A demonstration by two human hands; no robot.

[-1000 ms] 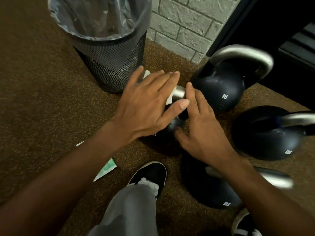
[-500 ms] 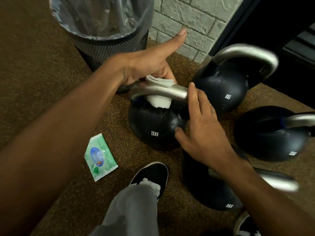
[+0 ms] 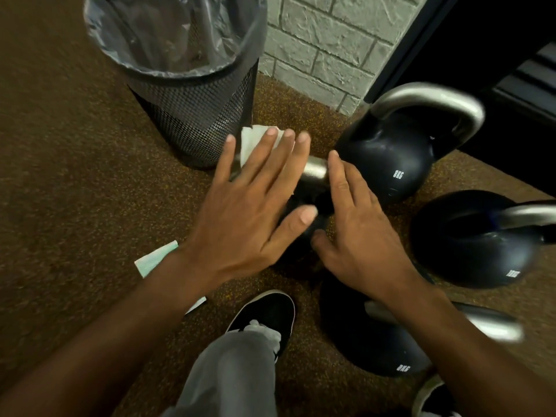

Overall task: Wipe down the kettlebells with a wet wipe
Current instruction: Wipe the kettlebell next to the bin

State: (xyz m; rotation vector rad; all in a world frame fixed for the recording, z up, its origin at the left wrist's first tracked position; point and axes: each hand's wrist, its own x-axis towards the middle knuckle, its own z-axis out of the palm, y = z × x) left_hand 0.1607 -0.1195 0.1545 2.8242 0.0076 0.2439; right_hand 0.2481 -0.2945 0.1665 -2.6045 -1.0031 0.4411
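Note:
My left hand (image 3: 249,206) lies flat, fingers spread, over the middle kettlebell and presses a white wet wipe (image 3: 251,141) onto its silver handle (image 3: 316,173). The wipe sticks out past my fingertips. Most of this black kettlebell is hidden under my hands. My right hand (image 3: 355,236) rests on its right side, index finger at the handle's end and thumb on the ball. Three more black kettlebells stand around it: an 8 kg one (image 3: 388,164) behind, one (image 3: 475,242) to the right, and one (image 3: 376,341) under my right forearm.
A black mesh bin (image 3: 192,115) with a plastic liner stands just left of the wipe. A green wipe packet (image 3: 156,257) lies on the brown floor, partly under my left forearm. My shoe (image 3: 264,314) is below the hands. A brick wall (image 3: 325,40) is behind.
My left hand has swung from behind the handle, thumb up, back over the top and now lies flat on the wipe. My right hand has stayed on the kettlebell.

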